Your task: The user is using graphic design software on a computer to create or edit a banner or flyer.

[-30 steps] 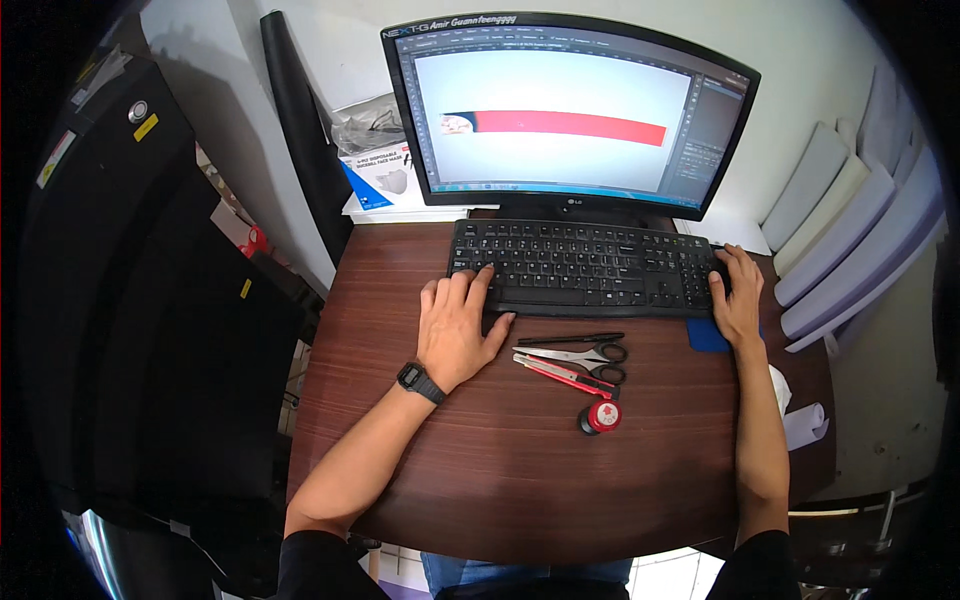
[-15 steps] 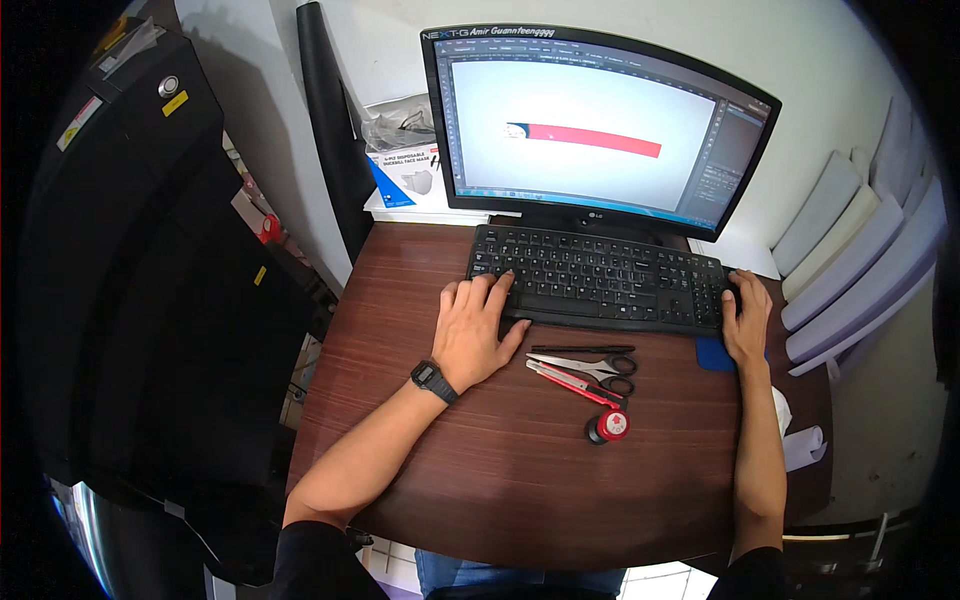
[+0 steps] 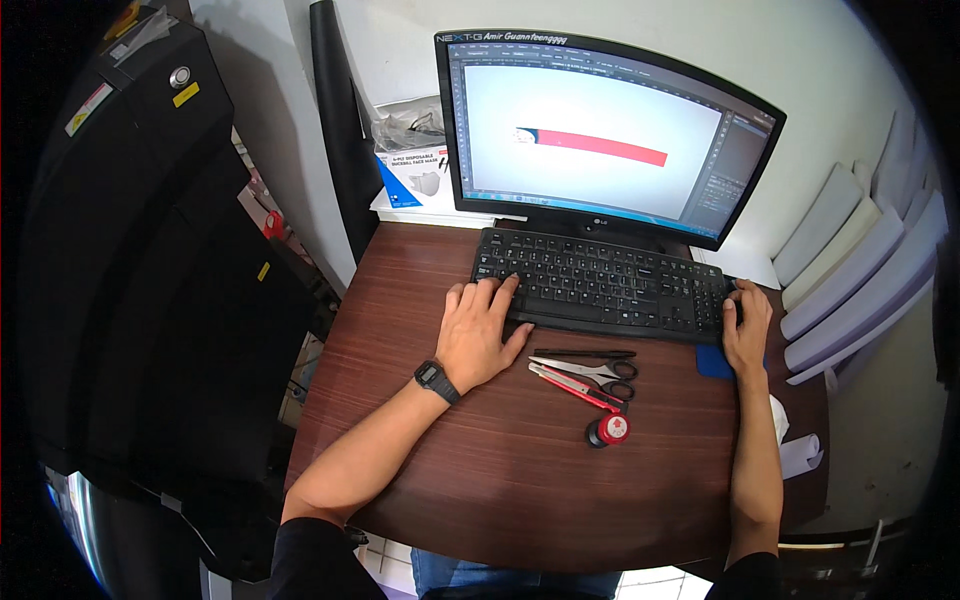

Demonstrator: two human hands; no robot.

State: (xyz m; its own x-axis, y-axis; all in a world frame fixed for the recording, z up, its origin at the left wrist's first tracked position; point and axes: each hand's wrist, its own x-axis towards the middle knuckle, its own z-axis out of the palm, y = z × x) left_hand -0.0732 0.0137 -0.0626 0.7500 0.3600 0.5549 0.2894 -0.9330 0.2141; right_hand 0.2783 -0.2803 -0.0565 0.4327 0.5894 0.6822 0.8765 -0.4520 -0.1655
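My left hand (image 3: 474,335), with a black watch (image 3: 431,378) on the wrist, rests with fingers spread at the lower left of the black keyboard (image 3: 600,282), index finger on the keys. Right of the keyboard, my right hand (image 3: 747,330) is curled on a dark mouse (image 3: 737,288), mostly hidden, above a blue pad (image 3: 712,362). The monitor (image 3: 600,140) shows an editing window with a long red band. Between my hands lie a black pen (image 3: 585,353), black-handled scissors (image 3: 618,369), a red cutter (image 3: 572,384) and a round red-and-black object (image 3: 612,428).
A boxed mask pack (image 3: 410,175) stands behind the desk (image 3: 480,470), beside an upright black roll (image 3: 340,140). A large black machine (image 3: 150,330) fills the left side. Pale rolls (image 3: 850,270) lean at the right; rolled paper (image 3: 800,455) lies at the right edge.
The view has shifted, so the scene sits farther right and lower. The red band on the screen has become shorter. My hands stay in their places at keyboard and mouse.
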